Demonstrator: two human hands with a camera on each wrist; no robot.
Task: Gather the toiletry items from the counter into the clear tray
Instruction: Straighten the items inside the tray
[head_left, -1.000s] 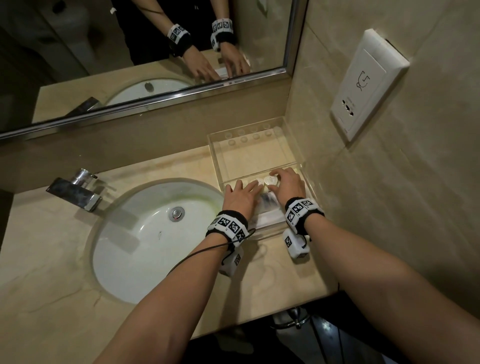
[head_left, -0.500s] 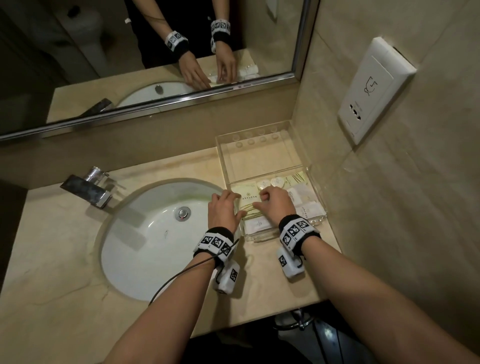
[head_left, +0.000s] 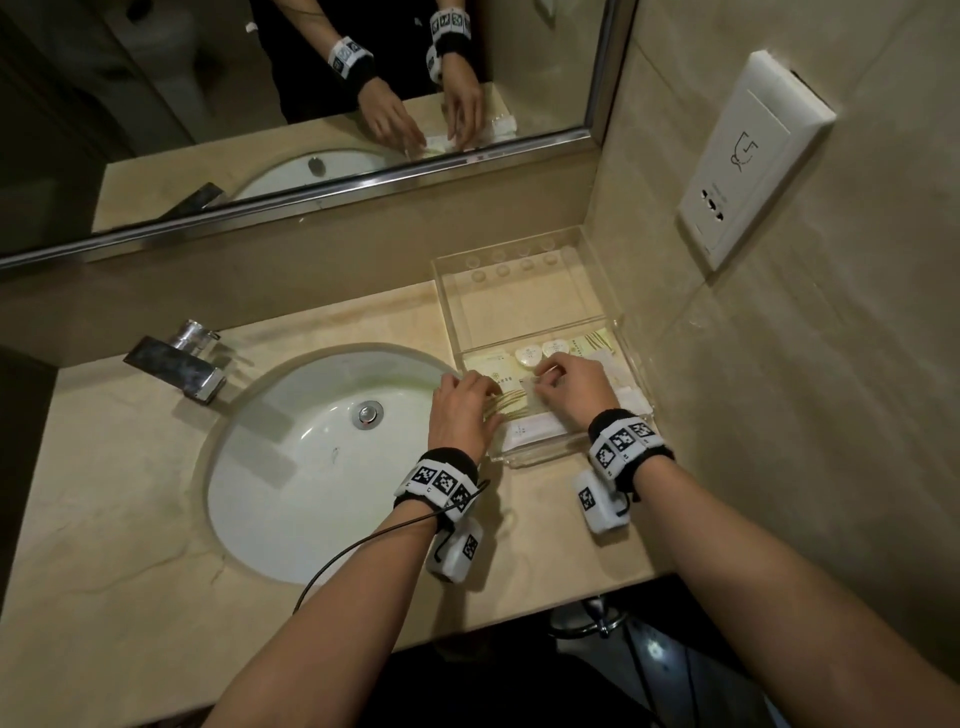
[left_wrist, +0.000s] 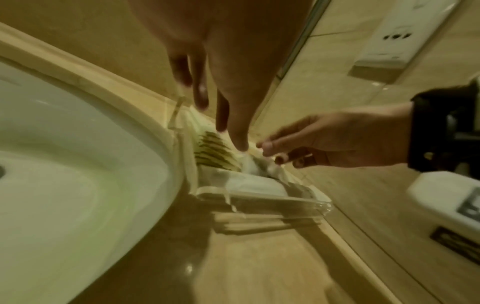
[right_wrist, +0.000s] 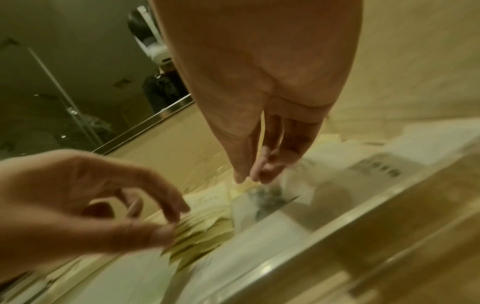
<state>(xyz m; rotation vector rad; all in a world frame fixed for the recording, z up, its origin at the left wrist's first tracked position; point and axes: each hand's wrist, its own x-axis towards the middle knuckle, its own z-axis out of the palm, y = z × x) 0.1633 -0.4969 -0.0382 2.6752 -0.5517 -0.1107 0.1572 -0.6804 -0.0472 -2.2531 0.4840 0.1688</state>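
In the head view, the clear tray (head_left: 535, 291) is standing on the counter (head_left: 130, 467) in the far right corner, just beside the tiled wall and to the right of the sink (head_left: 311, 467). Its near compartment is holding the toiletry items: two round white caps (head_left: 529, 357), flat pale packets (head_left: 530, 428) and a packet with yellow stripes (head_left: 506, 402). The far compartment is showing only its bottom. The left hand (head_left: 460, 410) is lying over the left near part of the tray, its fingers reaching onto the striped packet. The right hand (head_left: 569, 387) is hovering over the middle of the near compartment with fingers bent, thumb and forefinger close together on a small clear sachet (head_left: 530, 387). A faucet (head_left: 176, 364) is standing at the far left of the sink, a mirror (head_left: 311, 104) is hanging behind and a wall socket (head_left: 753, 156) is sitting on the right wall.

In the left wrist view, the left hand (left_wrist: 221, 61) is pointing long straight fingers down, the tips touching the striped packet (left_wrist: 213, 152). The right hand (left_wrist: 324, 142) is coming from the right with curled fingers pinching the crumpled sachet (left_wrist: 257, 164).

In the right wrist view, which is blurred, the right hand (right_wrist: 259, 102) is holding its fingertips narrow together over the sachet (right_wrist: 267, 197). The left hand (right_wrist: 91, 201) is loosely bent, thumb and fingers resting on the striped packet (right_wrist: 197, 236).
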